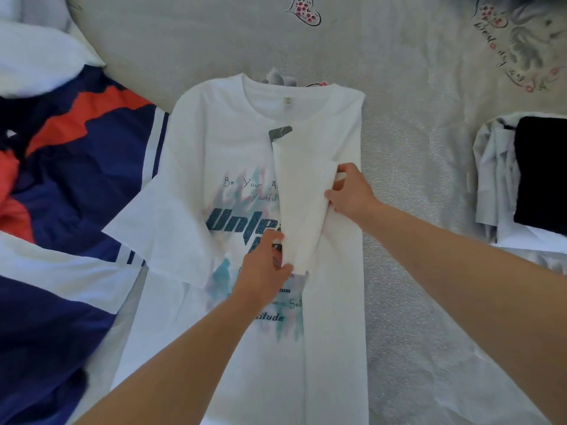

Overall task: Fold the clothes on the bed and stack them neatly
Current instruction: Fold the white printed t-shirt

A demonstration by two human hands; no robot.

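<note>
On the bed sheet point(414, 179), both the left hand point(264, 271) and right hand point(349, 191) pinched the folded-in sleeve point(300, 204) of the white printed T-shirt point(214, 154) lying face-up mid-scene, and uneven tugging risked skewing that fold.

A pale grey bed sheet point(408, 185) is spread across the bed, printed with a heart of red flowers point(305, 10) at the top and a grey drawing with script point(521, 47) at the upper right.
</note>
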